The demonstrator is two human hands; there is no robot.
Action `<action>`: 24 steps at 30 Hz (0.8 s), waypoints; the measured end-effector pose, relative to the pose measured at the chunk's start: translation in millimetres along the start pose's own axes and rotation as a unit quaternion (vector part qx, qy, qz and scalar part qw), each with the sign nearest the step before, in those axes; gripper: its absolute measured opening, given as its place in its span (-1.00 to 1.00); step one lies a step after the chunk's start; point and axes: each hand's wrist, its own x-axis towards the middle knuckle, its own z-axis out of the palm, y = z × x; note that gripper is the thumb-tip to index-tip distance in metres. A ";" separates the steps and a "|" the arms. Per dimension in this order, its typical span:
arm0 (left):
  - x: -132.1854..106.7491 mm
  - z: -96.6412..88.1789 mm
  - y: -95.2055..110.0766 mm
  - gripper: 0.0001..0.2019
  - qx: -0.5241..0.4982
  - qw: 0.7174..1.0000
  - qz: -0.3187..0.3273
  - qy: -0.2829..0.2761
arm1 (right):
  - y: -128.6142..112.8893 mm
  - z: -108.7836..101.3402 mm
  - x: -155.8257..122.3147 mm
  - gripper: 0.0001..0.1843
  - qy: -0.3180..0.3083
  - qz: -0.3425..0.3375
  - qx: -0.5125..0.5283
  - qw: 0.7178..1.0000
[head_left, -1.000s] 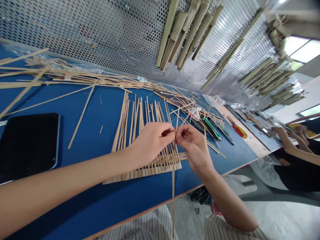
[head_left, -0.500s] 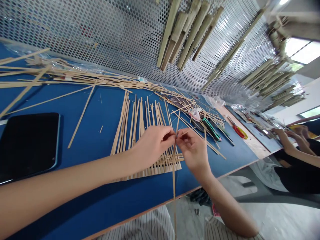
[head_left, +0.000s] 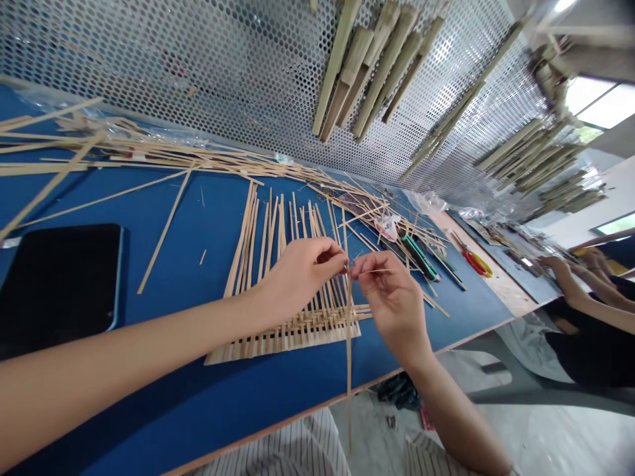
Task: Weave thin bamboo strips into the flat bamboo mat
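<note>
My left hand (head_left: 302,271) and my right hand (head_left: 391,297) meet above a partly woven mat of bamboo strips (head_left: 292,324) on the blue table (head_left: 198,390). Both pinch the top of one long thin bamboo strip (head_left: 348,370), which hangs down past the table's front edge. A thin sliver (head_left: 373,270) sticks out sideways from my right fingers. The mat's loose upright strips (head_left: 268,231) fan away toward the wall.
A black tablet (head_left: 54,281) lies at the left. Loose bamboo strips (head_left: 124,152) pile along the perforated metal wall (head_left: 223,73), where bamboo bundles (head_left: 367,66) hang. Knives and red-handled scissors (head_left: 471,259) lie at the right. Another person's hands (head_left: 570,271) work at the far right.
My hands stayed pinched on the strip, dipping slightly and coming back up. The hanging strip shifted a little, and a thin sliver now shows at my right fingers.
</note>
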 end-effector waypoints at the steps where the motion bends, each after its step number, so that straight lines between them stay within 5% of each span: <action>1: 2.2 -0.7 -2.3 -0.82 -0.016 1.000 -0.008 0.002 | -2.9 -0.7 -1.1 -0.92 0.004 -0.004 -0.001 1.000; 7: 11.2 -4.6 -6.6 -0.80 -0.100 0.994 -0.031 0.008 | -10.4 -2.2 0.2 -0.94 0.027 -0.024 0.040 0.999; 14: 4.3 -4.4 6.5 -0.82 -0.085 0.996 -0.024 0.015 | 1.2 -2.8 11.8 -0.76 -0.023 0.071 0.101 0.992; 24: 1.6 10.6 -11.5 -0.88 -0.136 0.987 -0.032 -0.080 | 12.3 -12.6 25.5 -0.80 0.050 0.079 0.108 0.990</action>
